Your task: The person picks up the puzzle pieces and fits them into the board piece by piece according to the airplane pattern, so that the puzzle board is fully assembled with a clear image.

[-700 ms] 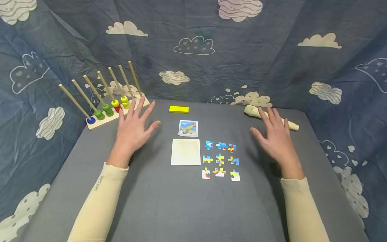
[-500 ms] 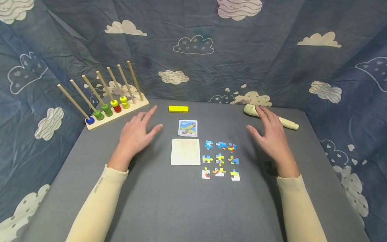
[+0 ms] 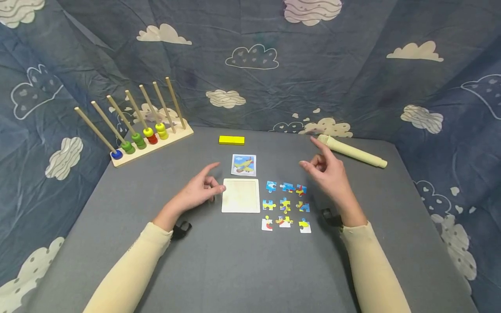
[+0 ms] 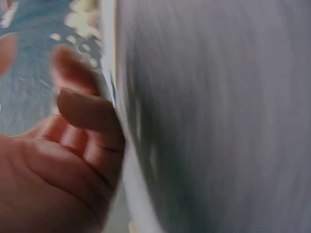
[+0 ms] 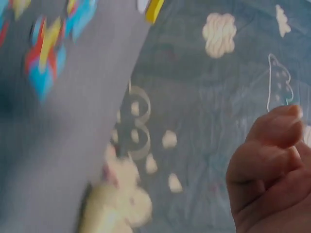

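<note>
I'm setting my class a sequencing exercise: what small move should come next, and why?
Probably bring the right hand to pinch the top-right puzzle piece: that hand holds nothing, this piece is its nearest in the head view, and the wooden tray has no pieces in it.

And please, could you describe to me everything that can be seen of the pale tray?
The tray is cream-coloured, roughly square, with slightly rounded corners. It looks like wood, with a narrow border around a plain middle that seems slightly sunken; no puzzle pieces lie in it. It lies flat on the grey table, just nearer the person than the picture card and left of the pieces. The left hand has its thumb tip at the tray's left edge; I cannot tell whether they touch.
</note>
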The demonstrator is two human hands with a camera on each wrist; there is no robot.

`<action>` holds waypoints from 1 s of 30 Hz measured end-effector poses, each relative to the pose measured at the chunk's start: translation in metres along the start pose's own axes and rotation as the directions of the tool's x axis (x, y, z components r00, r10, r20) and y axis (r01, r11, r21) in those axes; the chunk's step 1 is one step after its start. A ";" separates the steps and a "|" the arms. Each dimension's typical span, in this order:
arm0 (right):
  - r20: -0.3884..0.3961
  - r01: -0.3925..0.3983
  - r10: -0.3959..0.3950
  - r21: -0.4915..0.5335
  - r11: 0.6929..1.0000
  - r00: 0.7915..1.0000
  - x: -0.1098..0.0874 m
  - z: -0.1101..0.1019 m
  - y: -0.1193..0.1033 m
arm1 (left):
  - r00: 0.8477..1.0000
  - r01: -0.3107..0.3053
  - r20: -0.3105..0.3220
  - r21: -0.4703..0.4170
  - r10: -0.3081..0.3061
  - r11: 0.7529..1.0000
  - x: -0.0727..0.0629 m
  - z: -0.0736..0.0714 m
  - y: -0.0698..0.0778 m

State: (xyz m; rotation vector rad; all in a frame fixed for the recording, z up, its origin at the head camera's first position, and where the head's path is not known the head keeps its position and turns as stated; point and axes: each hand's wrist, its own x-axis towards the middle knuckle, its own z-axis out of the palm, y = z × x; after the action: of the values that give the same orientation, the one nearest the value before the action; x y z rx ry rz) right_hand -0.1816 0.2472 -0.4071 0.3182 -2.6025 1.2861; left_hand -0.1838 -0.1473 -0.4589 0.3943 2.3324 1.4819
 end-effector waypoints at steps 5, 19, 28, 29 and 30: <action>0.114 -0.108 0.085 0.215 0.971 0.990 0.000 0.015 0.000 | 0.998 0.001 0.057 0.013 -0.002 1.000 0.002 0.007 -0.005; 0.304 -0.314 0.285 0.052 0.948 0.909 -0.004 0.062 0.012 | 0.982 0.145 0.104 0.106 -0.156 0.984 -0.004 0.018 -0.015; 0.294 -0.289 0.320 -0.143 0.946 0.901 -0.005 0.073 0.015 | 0.977 0.170 0.097 0.164 -0.188 0.972 -0.004 0.018 -0.012; 0.294 -0.286 0.321 -0.158 0.945 0.900 -0.006 0.073 0.016 | 0.977 0.174 0.097 0.170 -0.192 0.970 -0.003 0.018 -0.011; 0.292 -0.286 0.326 -0.169 0.943 0.899 -0.006 0.073 0.017 | 0.976 0.176 0.096 0.176 -0.195 0.968 -0.003 0.018 -0.011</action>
State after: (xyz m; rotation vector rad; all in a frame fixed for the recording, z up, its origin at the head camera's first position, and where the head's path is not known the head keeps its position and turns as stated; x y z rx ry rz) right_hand -0.1886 0.1995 -0.4651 0.0979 -3.0921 1.2450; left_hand -0.1735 -0.1382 -0.4753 0.2839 2.3385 1.1532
